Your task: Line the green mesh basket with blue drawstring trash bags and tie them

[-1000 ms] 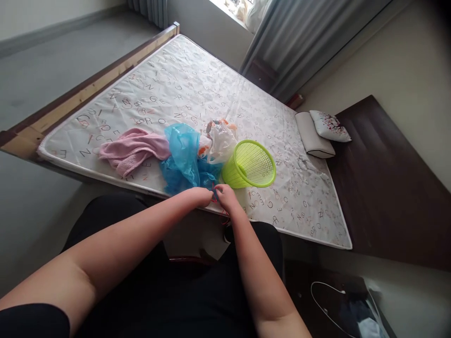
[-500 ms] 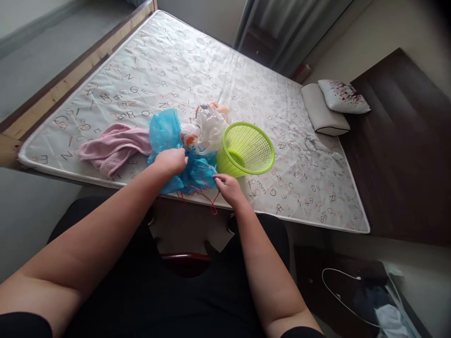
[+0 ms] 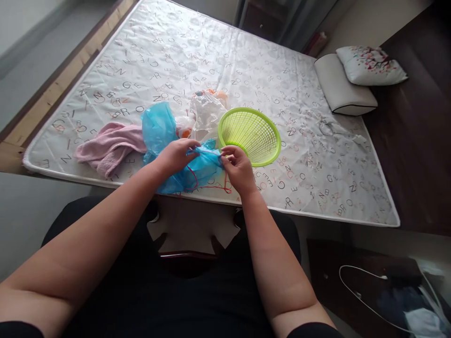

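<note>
A blue plastic bag [image 3: 202, 172] with a red drawstring [image 3: 192, 177] lies near the mattress edge, its top stretched between my hands. My left hand [image 3: 179, 154] is closed on the bag's edge, fingertips pinching. On the other side my right hand [image 3: 238, 166] pinches the same bag between thumb and fingers. Another puffed-up blue bag part [image 3: 158, 124] rises behind my left hand; whether it is a separate bag I cannot tell. Just behind my right hand is a green mesh basket [image 3: 269, 159], tilted. Clear plastic bags [image 3: 207, 115] with orange print lie beyond.
A pink towel [image 3: 109, 145] lies crumpled at the left on the letter-printed mattress [image 3: 317, 164]. At the far right are a beige pillow [image 3: 343, 87] and a flowered cushion [image 3: 369, 65]. A white cable [image 3: 352, 288] runs over a dark surface at lower right.
My right hand has moved up from the drawstring area to the bag's top edge. My left hand has shifted slightly right and up, and the blue plastic is pulled taut between both. The view has tilted slightly.
</note>
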The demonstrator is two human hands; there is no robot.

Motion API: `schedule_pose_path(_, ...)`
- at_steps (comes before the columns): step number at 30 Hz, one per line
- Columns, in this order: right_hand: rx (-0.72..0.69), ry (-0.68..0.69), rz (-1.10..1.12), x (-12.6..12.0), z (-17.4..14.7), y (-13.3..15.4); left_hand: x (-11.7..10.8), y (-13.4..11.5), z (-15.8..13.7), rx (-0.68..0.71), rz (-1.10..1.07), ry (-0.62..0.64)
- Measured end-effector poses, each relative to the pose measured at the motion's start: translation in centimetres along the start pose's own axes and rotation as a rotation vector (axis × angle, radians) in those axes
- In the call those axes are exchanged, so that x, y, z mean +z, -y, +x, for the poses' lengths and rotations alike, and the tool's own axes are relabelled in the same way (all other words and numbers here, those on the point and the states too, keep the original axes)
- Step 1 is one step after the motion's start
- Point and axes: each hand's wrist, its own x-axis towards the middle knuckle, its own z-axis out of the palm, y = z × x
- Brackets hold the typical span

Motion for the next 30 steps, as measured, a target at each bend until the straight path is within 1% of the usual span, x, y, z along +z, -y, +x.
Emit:
schedule_pose_path(3, -0.022, 0.007, -0.103, -0.6, -0.1, 0.0, -1.3, 0.4, 0.1, -0.087, 0.004, -0.051)
schedule_pose_path(6, -0.041, 0.015, -0.166, -0.7, -0.3, 0.1, -1.9, 0.2, 0.2, -0.155, -0.062, -0.102)
schedule_pose_path(9, -0.084, 0.030, -0.243, -0.4, -0.5, 0.4, -1.9, -0.3, 0.2, -0.191, -0.206, -0.151)
schedule_pose_path(12, -0.143, 0.067, -0.404, 0.3, -0.6, 0.5, -1.4, -0.7, 0.2, -0.203, -0.346, -0.222)
schedule_pose_path(14, -0.167, 0.067, -0.515, 1.0, -0.7, 0.3, -1.1, -0.9, 0.1, -0.202, -0.429, -0.257)
schedule_pose_path(16, -0.178, 0.047, -0.600, 1.6, -0.9, 0.2, -0.6, -1.3, 0.0, -0.197, -0.506, -0.259)
schedule_pose_path(19, -0.198, 0.010, -0.666, 2.1, -1.0, 0.0, -0.2, -2.0, -0.3, -0.176, -0.569, -0.204)
schedule_pose_path(22, -0.262, -0.072, -0.648, 1.9, -0.9, 0.2, -0.2, -2.5, -0.7, -0.140, -0.514, -0.147)
schedule_pose_path(25, -0.320, -0.182, -0.567, 1.0, -0.6, 0.6, -0.8, -2.4, -0.8, -0.083, -0.355, -0.131)
schedule_pose_path(27, -0.290, -0.255, -0.512, 0.3, -0.4, 0.8, -1.3, -2.0, -0.7, -0.064, -0.261, -0.133)
schedule_pose_path(30, -0.185, -0.337, -0.425, -0.8, -0.2, 0.9, -2.0, -1.1, -0.5, -0.102, -0.161, -0.163)
